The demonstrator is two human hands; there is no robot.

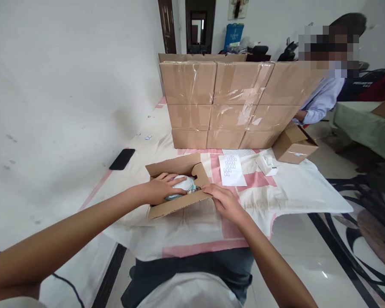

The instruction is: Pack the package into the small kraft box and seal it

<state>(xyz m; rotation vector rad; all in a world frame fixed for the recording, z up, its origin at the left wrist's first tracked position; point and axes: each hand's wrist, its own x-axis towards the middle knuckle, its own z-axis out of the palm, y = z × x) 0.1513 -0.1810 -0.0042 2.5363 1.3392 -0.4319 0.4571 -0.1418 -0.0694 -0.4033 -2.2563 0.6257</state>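
An open cardboard box (171, 209) lies in front of me on the cloth-covered table, its flaps spread. Inside it sits a rounded white and pale teal item (186, 184), whose kind I cannot make out. My left hand (162, 188) reaches into the box and lies over this item, fingers spread and touching its top. At the box's right end, my right hand (223, 199) grips the corner where the near flap meets the side flap. Part of the item is hidden under my left fingers.
Taped cartons (231, 102) form a wall behind the box. A printed sheet (232, 171), a small white device (267, 165) and another open carton (295, 145) are to the right. A black phone (122, 159) lies left. A person (324, 96) stands beyond the cartons.
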